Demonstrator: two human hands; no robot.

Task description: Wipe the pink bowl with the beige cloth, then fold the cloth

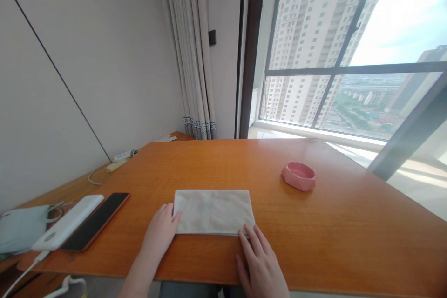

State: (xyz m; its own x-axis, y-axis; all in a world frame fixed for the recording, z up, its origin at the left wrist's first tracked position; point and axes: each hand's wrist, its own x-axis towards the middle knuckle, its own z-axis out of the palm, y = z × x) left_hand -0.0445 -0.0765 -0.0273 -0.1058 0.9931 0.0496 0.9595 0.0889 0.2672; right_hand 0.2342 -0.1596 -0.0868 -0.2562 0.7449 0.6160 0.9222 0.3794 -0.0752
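Note:
A white cloth [213, 212], folded into a flat rectangle, lies on the wooden table [223, 163] in front of me. At its left edge rests my left hand [161, 227], with the thumb touching the cloth's border and the fingers just beside it. My right hand [260, 260] lies open with its fingers spread, the fingertips touching the lower right corner of the cloth. Neither hand lifts the cloth.
A pink ashtray-like dish [299, 177] stands to the right. To the left lie a dark phone [98, 221] and a white power bank [70, 221] with a cable. A light pouch [24, 228], a power strip [122, 156] and a curtain [192, 56] are farther off.

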